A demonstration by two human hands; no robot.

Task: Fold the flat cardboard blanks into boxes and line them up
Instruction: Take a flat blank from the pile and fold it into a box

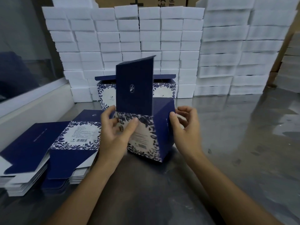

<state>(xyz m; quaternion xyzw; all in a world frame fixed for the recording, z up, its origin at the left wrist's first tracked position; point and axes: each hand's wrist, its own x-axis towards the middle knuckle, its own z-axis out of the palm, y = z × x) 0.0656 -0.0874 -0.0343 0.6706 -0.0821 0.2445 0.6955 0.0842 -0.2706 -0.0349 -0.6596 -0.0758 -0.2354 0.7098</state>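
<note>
A half-formed navy and floral box stands on the metal table in front of me, its navy lid flap pointing straight up. My left hand grips the box's left upper edge, thumb across the floral front. My right hand pinches the navy right side panel near its top. A stack of flat blanks lies to the left. Two folded boxes stand side by side behind, partly hidden by the raised flap.
White foam blocks are piled in a wall at the back and at the right. A pale ledge below a window runs along the left. Brown cartons show above the foam.
</note>
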